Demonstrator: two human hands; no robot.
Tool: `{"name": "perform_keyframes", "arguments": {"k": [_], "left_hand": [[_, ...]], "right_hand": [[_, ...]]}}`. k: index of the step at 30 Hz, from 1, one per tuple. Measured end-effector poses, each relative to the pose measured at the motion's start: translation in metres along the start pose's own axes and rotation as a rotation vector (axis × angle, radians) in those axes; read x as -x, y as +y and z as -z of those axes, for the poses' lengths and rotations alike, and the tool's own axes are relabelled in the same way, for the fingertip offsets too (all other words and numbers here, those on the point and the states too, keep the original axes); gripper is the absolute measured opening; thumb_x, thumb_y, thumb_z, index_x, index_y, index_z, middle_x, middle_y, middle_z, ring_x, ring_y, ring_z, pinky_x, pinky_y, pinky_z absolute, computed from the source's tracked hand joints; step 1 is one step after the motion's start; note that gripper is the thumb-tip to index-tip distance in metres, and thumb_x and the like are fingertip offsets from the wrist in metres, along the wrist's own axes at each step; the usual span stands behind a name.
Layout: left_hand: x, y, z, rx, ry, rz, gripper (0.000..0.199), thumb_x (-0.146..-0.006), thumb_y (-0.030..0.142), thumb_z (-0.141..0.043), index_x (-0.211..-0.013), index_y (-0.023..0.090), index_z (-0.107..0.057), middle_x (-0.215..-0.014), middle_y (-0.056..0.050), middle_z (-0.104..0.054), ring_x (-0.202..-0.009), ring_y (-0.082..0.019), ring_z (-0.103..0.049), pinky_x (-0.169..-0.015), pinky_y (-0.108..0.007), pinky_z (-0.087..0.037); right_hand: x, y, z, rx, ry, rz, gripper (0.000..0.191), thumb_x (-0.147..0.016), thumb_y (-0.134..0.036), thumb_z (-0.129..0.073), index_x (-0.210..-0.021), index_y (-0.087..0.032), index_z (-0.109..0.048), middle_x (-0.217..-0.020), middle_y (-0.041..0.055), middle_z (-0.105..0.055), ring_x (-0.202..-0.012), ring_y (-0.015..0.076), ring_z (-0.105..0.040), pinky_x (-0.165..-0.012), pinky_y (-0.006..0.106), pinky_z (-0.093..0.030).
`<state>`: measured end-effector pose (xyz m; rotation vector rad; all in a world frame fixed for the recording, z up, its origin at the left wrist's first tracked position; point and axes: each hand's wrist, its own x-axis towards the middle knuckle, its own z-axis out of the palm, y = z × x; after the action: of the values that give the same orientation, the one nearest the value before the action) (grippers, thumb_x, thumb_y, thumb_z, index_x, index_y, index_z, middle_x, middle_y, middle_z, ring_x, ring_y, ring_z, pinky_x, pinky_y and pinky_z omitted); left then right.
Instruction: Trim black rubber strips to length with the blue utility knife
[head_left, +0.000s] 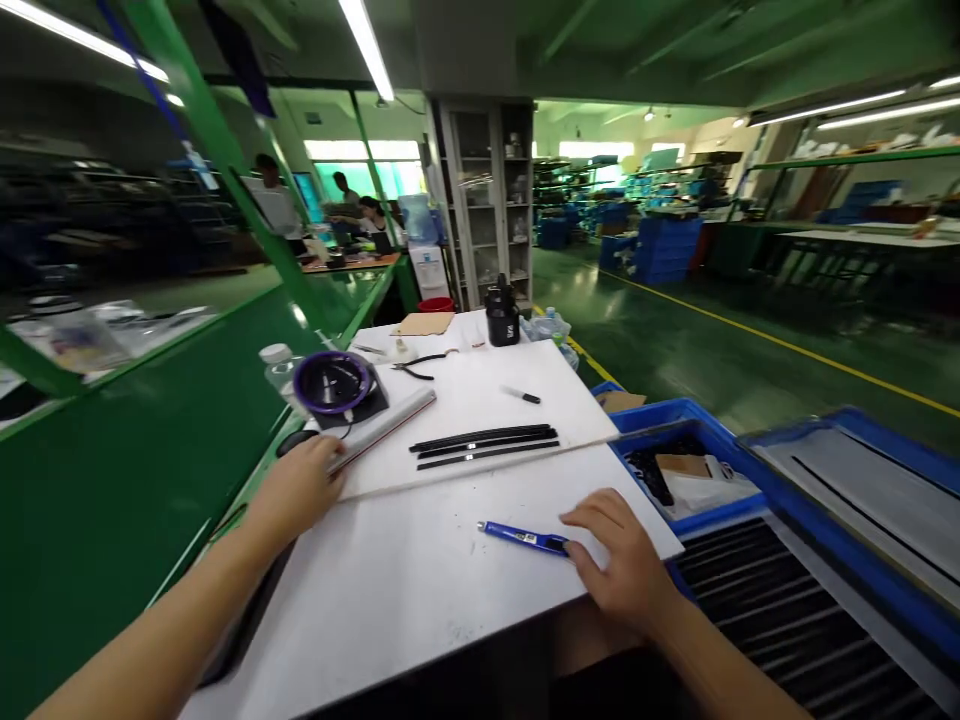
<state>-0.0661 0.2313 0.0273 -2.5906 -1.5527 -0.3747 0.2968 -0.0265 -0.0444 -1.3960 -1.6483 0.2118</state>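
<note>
My left hand [304, 487] is closed around the near end of a long white ruler-like bar [390, 425] with a red line along it, at the left of the white table. On the table's near part lies a blue utility knife [525, 537]. Beside its dark end is my right hand [619, 560], thumb and fingers apart; the thumb tip is at the knife or just touching it. Several thin black strips [487, 440] lie side by side between the hands, farther back. Behind them is a black-capped marker [521, 395].
A purple-rimmed round fan-like device [334, 385], a clear bottle [277, 365], pliers [415, 366] and a black flask [502, 315] stand or lie toward the back. Blue crates [690, 415] adjoin the table's right side. A green partition [150, 420] runs along the left. People sit and stand far behind.
</note>
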Motion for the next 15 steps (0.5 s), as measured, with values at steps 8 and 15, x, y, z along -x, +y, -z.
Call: {"name": "perform_keyframes", "arguments": {"k": [8, 15], "left_hand": [[-0.005, 0.087, -0.027, 0.04, -0.176, -0.21, 0.029, -0.094, 0.034, -0.041, -0.103, 0.024, -0.067, -0.109, -0.008, -0.068, -0.103, -0.027, -0.061, -0.089, -0.039, -0.047], [-0.019, 0.093, -0.051, 0.171, -0.229, -0.125, 0.025, -0.09, 0.037, -0.048, -0.098, 0.022, -0.066, -0.105, -0.009, -0.065, -0.097, -0.027, -0.062, -0.081, -0.038, -0.05]], "right_hand": [[-0.033, 0.007, -0.032, -0.136, -0.321, -0.24, 0.032, -0.079, -0.025, -0.071, -0.111, -0.021, -0.072, -0.097, 0.0075, -0.067, -0.096, 0.0275, -0.058, -0.09, 0.045, -0.047], [-0.034, 0.005, -0.026, -0.223, -0.354, -0.231, 0.024, -0.083, -0.02, -0.065, -0.104, -0.024, -0.077, -0.098, 0.0054, -0.065, -0.098, 0.0254, -0.056, -0.092, 0.042, -0.044]]}}
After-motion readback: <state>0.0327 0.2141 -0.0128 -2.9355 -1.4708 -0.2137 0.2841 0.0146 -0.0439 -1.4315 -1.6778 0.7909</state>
